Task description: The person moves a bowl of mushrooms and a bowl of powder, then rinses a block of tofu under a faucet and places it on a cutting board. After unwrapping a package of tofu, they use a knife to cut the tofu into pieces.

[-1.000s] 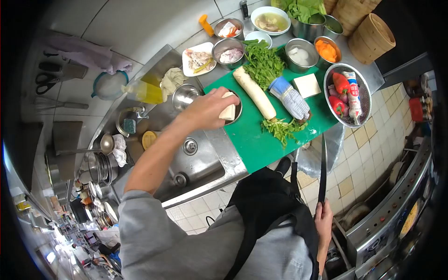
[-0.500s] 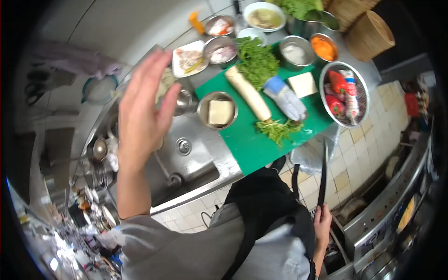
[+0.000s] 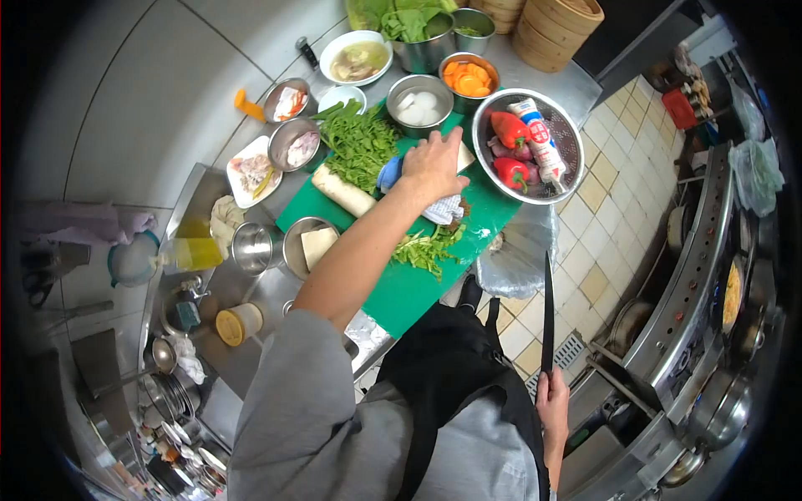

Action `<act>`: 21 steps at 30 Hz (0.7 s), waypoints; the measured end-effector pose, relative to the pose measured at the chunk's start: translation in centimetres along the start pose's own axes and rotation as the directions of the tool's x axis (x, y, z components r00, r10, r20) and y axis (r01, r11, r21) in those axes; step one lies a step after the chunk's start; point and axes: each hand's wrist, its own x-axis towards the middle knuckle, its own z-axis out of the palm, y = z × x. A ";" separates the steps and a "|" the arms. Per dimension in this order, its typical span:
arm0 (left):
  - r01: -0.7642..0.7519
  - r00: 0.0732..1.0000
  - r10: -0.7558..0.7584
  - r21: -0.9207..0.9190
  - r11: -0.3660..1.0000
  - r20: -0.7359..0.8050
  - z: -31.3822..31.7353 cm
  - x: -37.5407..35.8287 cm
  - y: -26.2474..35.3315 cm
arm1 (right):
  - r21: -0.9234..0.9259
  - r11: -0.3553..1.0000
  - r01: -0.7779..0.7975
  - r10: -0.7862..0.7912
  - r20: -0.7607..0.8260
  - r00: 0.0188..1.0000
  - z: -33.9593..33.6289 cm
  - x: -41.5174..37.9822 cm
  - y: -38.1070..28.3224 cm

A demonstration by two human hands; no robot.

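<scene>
My left hand (image 3: 432, 169) lies palm down over a wrapped bundle with a blue band (image 3: 389, 174) and a whitish patterned covering. Its fingers are spread, and part of a white block (image 3: 465, 157) shows between forefinger and thumb. Most of the bundle is hidden beneath the hand. Down by my side, my right hand (image 3: 551, 405) grips a long knife (image 3: 548, 313) by its handle, blade pointing away from me. A white radish (image 3: 344, 192) and leafy greens (image 3: 359, 138) rest on the green board (image 3: 393, 296), left of my left hand.
A metal colander (image 3: 561, 125) with red peppers, onions and a printed tube stands at the board's right. Bowls of carrot slices (image 3: 468, 77) and white pieces (image 3: 418, 108) line the back. A bowl with a pale block (image 3: 319, 245) stands left, near the sink. A stove (image 3: 668, 275) is at right.
My left hand has swung from above the sink rightward and down onto the wrapped bundle. The knife stays in my right hand, and the view has shifted.
</scene>
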 end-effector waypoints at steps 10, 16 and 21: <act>0.073 0.995 -0.068 -0.065 0.995 0.075 1.6 4.0 -1.6 | 0.142 0.986 -0.088 0.091 -0.018 0.996 1.1 -0.8 -1.0; 0.192 0.981 -0.132 -0.587 0.786 0.144 1.7 4.9 -2.8 | 0.042 0.997 -0.072 0.071 0.032 0.997 0.2 -0.3 -0.7; 0.235 0.971 -0.106 -0.791 0.565 0.212 1.7 3.6 -3.2 | 0.080 0.996 -0.028 0.031 -0.032 0.999 0.1 0.3 -1.8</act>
